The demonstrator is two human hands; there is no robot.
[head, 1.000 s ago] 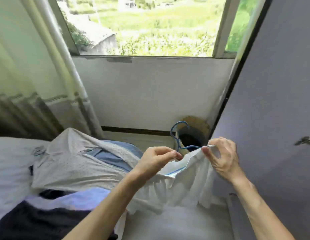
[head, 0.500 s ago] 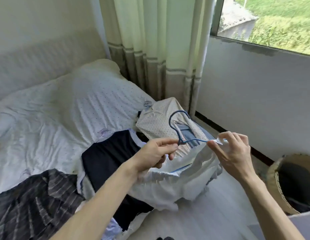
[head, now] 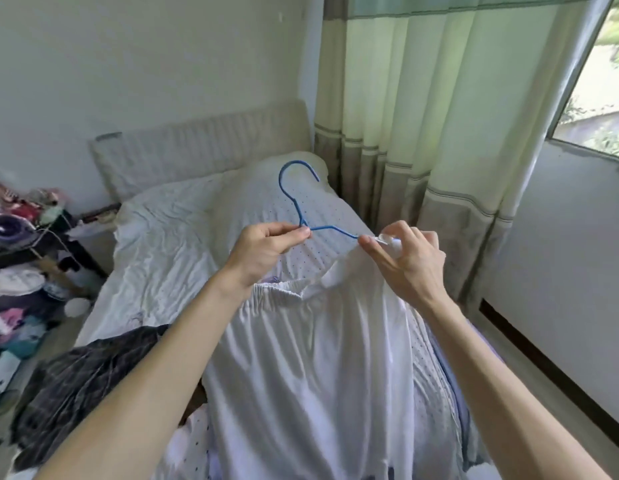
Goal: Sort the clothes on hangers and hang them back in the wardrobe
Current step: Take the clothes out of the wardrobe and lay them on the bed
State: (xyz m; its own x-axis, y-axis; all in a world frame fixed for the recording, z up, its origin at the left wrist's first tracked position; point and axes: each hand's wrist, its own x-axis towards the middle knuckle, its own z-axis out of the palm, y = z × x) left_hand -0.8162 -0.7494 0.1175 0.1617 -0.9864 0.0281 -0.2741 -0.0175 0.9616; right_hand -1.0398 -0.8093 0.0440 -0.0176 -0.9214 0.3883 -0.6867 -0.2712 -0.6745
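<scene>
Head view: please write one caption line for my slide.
Left hand pinches a blue hanger; right hand pinches a white garment, over a bed.

Open air lay over the bed [head: 155, 244] up to the headboard [head: 204, 147], around the hook of the blue hanger [head: 294, 202]. A curtain [head: 422, 133] hung close on the right, a cluttered surface [head: 20, 244] crowded the left, and the white garment [head: 318, 375] screened the bed's near end.

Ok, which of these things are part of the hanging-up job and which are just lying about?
Job: blue hanger, pinched by the left hand; white garment, gripped by the right hand at the hanger's arm; dark checked garment waiting on the bed.
Lying about: curtain, cluttered side table.
</scene>
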